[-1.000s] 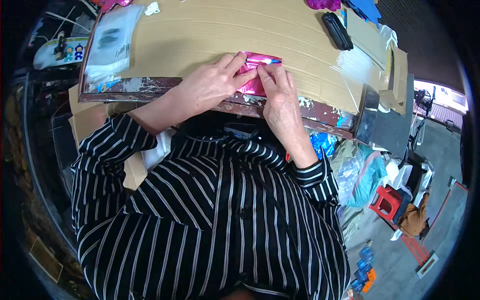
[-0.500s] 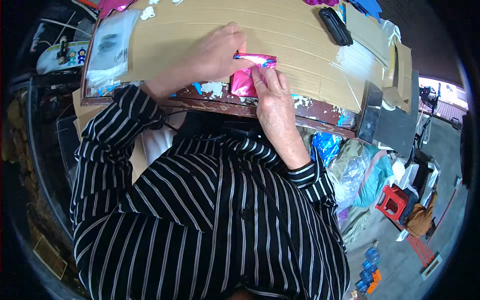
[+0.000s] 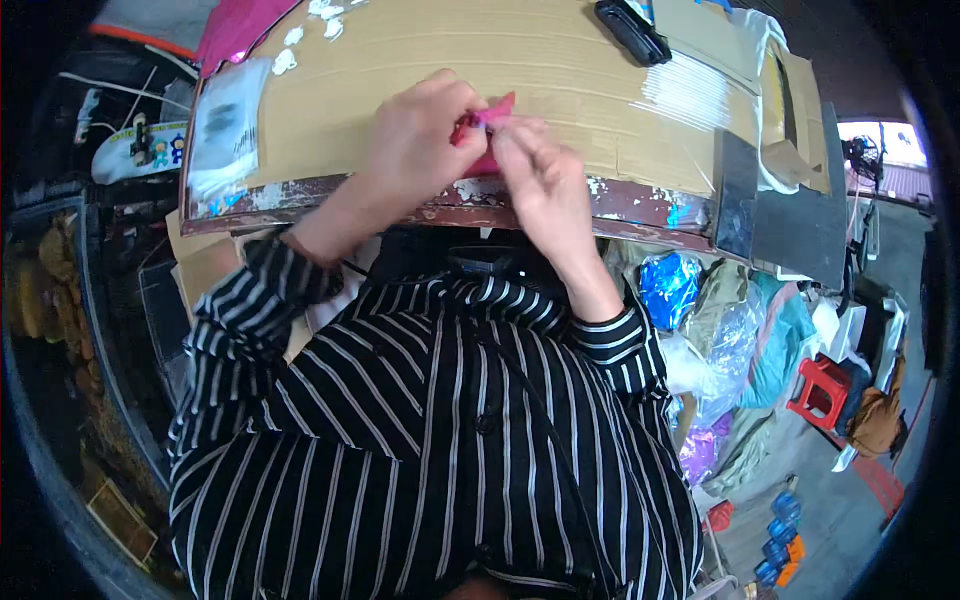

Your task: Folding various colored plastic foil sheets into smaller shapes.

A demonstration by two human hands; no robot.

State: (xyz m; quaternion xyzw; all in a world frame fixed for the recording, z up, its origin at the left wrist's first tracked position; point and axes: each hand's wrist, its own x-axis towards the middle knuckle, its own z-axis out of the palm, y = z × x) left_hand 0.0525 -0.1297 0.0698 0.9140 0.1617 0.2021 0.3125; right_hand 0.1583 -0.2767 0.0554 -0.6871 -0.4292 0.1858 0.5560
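Note:
A small piece of shiny pink sheet material (image 3: 495,112), foil or fabric, is bunched up between my two hands just above the table's near edge. My left hand (image 3: 425,130) is closed, its fingers and thumb pinching the left part of it; motion blurs this hand a little. Close against it on the right, my right hand (image 3: 545,170) grips the piece between thumb and bent fingers. Most of the material is covered by my fingers, and a pointed corner sticks up between them. Brown cardboard (image 3: 350,115) lies under both hands.
Clear plastic bags (image 3: 225,125) lie at the table's left, below small white pieces (image 3: 286,61) and a pink sheet (image 3: 240,25). A black pouch (image 3: 632,32) and thin white sticks (image 3: 690,95) are on the right. Filled bags (image 3: 725,345) and a red stool (image 3: 822,392) stand beyond.
The pink piece lay flatter and folded on the table's edge; now it is lifted and bunched between my fingers. My hands have drawn together around it. The view has shifted slightly.

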